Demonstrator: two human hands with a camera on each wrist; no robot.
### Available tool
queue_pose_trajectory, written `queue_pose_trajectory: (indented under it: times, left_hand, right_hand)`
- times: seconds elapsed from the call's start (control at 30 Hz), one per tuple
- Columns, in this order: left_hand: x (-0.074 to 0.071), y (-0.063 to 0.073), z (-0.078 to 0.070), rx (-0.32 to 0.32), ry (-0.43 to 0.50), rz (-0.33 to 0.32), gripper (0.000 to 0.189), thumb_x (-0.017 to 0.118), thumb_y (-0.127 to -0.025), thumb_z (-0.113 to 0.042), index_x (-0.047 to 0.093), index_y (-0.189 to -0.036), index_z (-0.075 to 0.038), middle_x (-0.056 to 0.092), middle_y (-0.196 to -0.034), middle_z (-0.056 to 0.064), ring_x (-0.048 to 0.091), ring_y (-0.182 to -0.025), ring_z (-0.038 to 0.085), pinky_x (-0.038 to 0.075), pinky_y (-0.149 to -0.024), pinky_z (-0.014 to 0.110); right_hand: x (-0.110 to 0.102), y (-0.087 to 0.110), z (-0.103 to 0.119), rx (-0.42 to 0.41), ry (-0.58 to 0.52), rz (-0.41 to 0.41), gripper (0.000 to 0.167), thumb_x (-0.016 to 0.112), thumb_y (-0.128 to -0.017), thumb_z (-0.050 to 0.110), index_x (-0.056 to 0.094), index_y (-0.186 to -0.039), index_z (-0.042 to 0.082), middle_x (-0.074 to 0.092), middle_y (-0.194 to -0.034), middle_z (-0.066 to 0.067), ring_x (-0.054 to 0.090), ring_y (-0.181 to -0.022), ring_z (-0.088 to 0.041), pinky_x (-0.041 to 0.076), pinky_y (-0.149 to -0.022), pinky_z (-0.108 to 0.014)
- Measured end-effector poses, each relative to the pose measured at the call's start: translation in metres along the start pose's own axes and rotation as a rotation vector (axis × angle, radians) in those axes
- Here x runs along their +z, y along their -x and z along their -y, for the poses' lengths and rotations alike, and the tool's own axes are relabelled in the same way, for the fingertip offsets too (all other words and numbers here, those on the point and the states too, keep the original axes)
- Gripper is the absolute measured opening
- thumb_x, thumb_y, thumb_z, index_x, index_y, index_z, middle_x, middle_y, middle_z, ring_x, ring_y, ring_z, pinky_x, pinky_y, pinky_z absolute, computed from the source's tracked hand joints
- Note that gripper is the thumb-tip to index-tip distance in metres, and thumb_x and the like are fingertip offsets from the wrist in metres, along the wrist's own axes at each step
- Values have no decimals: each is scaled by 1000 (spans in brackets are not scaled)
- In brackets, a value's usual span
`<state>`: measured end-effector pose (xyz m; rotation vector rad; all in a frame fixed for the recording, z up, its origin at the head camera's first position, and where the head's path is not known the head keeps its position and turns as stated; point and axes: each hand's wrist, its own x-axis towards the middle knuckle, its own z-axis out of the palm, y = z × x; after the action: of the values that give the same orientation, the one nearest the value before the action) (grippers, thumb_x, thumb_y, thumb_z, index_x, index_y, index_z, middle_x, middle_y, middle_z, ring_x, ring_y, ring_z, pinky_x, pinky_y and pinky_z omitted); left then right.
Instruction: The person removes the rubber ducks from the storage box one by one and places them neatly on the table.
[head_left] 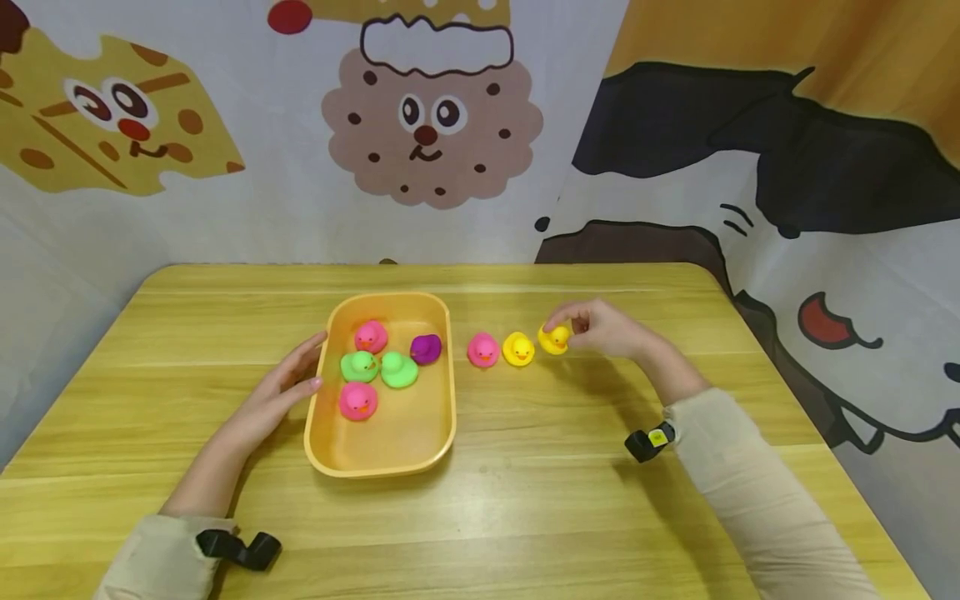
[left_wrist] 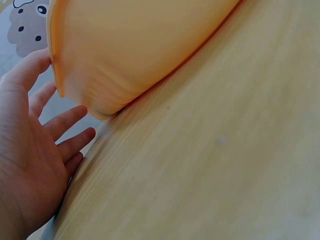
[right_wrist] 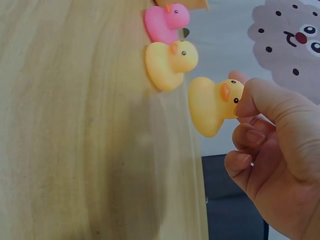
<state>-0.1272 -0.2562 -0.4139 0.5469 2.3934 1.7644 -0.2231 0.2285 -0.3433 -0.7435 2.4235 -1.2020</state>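
Observation:
My right hand (head_left: pixel 606 330) pinches a yellow rubber duck (right_wrist: pixel 207 106) by its head between thumb and fingers. Left of it, a second yellow duck (head_left: pixel 518 350) and a pink duck (head_left: pixel 483 351) stand in a row on the table. The left hand (head_left: pixel 281 392) touches the left rim of an orange plastic tray (head_left: pixel 405 446), its fingers spread and fairly straight in the left wrist view. Inside the tray sit a pink duck (head_left: pixel 371 337), a green duck (head_left: pixel 360 367), another green duck (head_left: pixel 399 371), a purple duck (head_left: pixel 426 350) and a lower pink duck (head_left: pixel 358 402).
The wooden table (head_left: pixel 525 517) extends around the tray and the row. Behind it hangs a cloth backdrop (head_left: pixel 285 217) with printed cartoon figures. Black wrist cameras are strapped over both sleeves (head_left: pixel 742 475).

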Motion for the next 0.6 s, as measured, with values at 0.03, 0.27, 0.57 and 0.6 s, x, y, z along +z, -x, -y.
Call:
queue_pose_trajectory:
  times: [0.03, 0.27, 0.57, 0.6]
  left_hand:
    - [0, 0, 0, 1, 0, 0, 59, 47, -101, -10, 22, -154, -15, 32, -147, 25, 36, -125, 3, 31, -94, 11]
    - [0, 0, 0, -4, -8, -3, 59, 47, -101, -10, 22, -154, -15, 32, -147, 25, 36, -125, 3, 31, -94, 11]
    - [0, 0, 1, -1, -4, -4, 59, 48, -101, -10, 22, -154, -15, 31, -148, 26, 34, -126, 2, 30, -95, 11]
    - [0, 0, 1, -3, -2, -4, 59, 47, -101, -10, 22, -154, -15, 31, -148, 25, 34, -126, 2, 30, -95, 11]
  right_hand:
    - [1, 0, -2, 8, -2, 2, 35, 58, -76, -15, 70, -105, -1, 60, -120, -17, 39, -59, -16, 33, -54, -24]
    - [5, -1, -9, 35, -3, 12, 36, 58, -75, -15, 70, -106, -1, 60, -120, -17, 41, -61, -17, 36, -55, -24]
    - [9, -1, -15, 21, 38, 16, 34, 58, -75, -16, 71, -103, 0, 60, -119, -19, 41, -60, -15, 35, -53, -23]
    - [9, -2, -16, 17, 42, 20, 34, 58, -76, -16, 71, -103, 0, 60, -119, -19, 41, -59, -15, 35, -53, -23]
